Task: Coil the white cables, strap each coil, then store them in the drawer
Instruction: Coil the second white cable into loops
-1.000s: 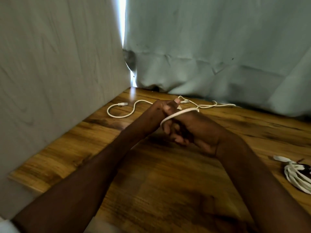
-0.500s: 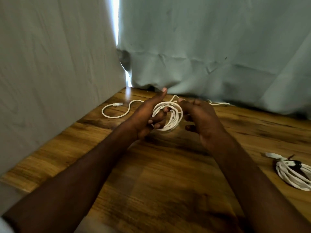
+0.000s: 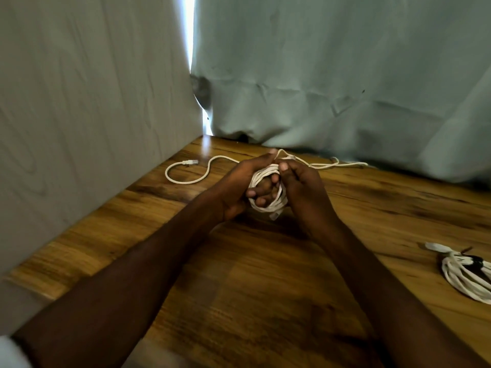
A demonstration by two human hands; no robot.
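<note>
Over the wooden worktop (image 3: 265, 274) the person is partway through winding a white cable: the left hand (image 3: 239, 187) has its fingers threaded through a small coil (image 3: 268, 192) of several turns and curled round it, while the right hand (image 3: 300, 187) pinches the strand at the top of the coil, close against the left thumb. A fair stretch is not wound in yet; a loose end (image 3: 186, 173) with its plug snakes across the worktop to the left, and another run trails off right toward the pale curtain (image 3: 345, 75). I can't tell whether both belong to the one cable. Well apart, at the right edge, lies a finished bundle (image 3: 465, 277), already cinched with a dark strap. So, as I judge it, one cable is coiled and strapped; this one needs finishing and strapping. No drawer is in sight, so storing remains.
</note>
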